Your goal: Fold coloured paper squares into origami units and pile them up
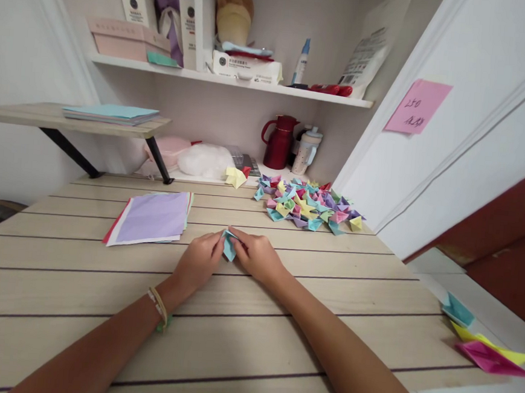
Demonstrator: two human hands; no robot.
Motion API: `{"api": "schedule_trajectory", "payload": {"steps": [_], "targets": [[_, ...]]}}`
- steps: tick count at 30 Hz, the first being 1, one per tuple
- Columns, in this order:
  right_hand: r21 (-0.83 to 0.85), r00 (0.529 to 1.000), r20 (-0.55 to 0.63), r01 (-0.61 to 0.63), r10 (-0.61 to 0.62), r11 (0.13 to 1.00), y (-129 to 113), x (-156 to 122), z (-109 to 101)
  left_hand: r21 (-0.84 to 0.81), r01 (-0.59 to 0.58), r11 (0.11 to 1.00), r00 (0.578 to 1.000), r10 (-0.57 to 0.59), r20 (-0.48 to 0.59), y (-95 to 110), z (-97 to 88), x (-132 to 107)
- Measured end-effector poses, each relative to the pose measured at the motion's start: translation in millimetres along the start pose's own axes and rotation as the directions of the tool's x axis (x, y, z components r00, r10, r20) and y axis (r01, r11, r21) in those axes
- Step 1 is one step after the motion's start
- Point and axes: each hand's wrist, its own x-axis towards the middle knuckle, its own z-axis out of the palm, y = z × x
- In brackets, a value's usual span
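Between my two hands, above the middle of the wooden table, is a small folded piece of light blue paper. My left hand pinches its left edge, with a bracelet on that wrist. My right hand grips the paper's right side between thumb and fingers. Part of the paper is hidden behind the fingertips. To the left lies a stack of square paper sheets, lilac on top with red and white edges showing. A pile of small folded paper boats in many colours sits at the back right.
Larger paper boats in teal, yellow and magenta rest at the table's right edge. A yellow folded paper stands at the back. Behind are a red jug and a tumbler. A raised shelf overhangs the left.
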Motion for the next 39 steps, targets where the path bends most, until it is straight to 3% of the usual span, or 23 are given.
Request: {"api": "schedule_trajectory", "payload": {"steps": [3,6,9,11,15,18,21,24,27,33,39], "targets": [[0.338,0.998,0.017,-0.066,0.064,0.939,6.3,1.6,1.2,-0.190,0.059,0.980,0.998,-0.062,-0.013,-8.1,0.2,0.8],[0.657,0.981,0.062,-0.178,0.183,0.732,14.8,4.4,3.3,-0.454,0.203,0.868,0.978,-0.205,0.045,-16.9,1.7,2.0],[0.808,0.969,0.061,-0.188,0.238,0.558,20.3,6.4,1.2,-0.611,0.271,0.744,0.955,-0.285,0.077,-20.7,0.9,4.9],[0.838,0.973,0.071,-0.178,0.220,0.516,22.1,6.7,-3.1,-0.634,0.249,0.732,0.961,-0.269,0.067,-19.9,-2.3,7.4],[0.814,0.985,0.122,-0.168,0.120,0.555,23.2,5.9,-12.6,-0.604,0.127,0.787,0.988,-0.153,0.008,-14.2,-12.0,11.7],[0.782,0.990,0.087,-0.139,0.114,0.608,21.9,5.7,-14.4,-0.596,0.085,0.799,0.993,-0.119,-0.017,-10.6,-15.2,12.3],[0.780,0.981,0.056,-0.160,0.186,0.605,19.8,6.3,-10.0,-0.609,0.138,0.781,0.983,-0.181,-0.009,-10.0,-11.2,10.5],[0.822,0.968,0.048,-0.177,0.245,0.542,19.4,7.6,-3.1,-0.656,0.218,0.722,0.966,-0.256,0.039,-11.4,-3.8,8.6],[0.838,0.966,0.041,-0.173,0.256,0.518,21.8,8.5,2.6,-0.693,0.250,0.676,0.960,-0.268,0.085,-12.6,0.4,8.0],[0.786,0.972,0.011,-0.154,0.235,0.598,25.9,7.9,7.2,-0.634,0.278,0.722,0.960,-0.230,0.160,-12.0,0.0,6.2],[0.779,0.975,0.042,-0.170,0.219,0.604,21.9,7.3,6.9,-0.636,0.222,0.739,0.974,-0.200,0.107,-18.0,7.0,3.3]]}}
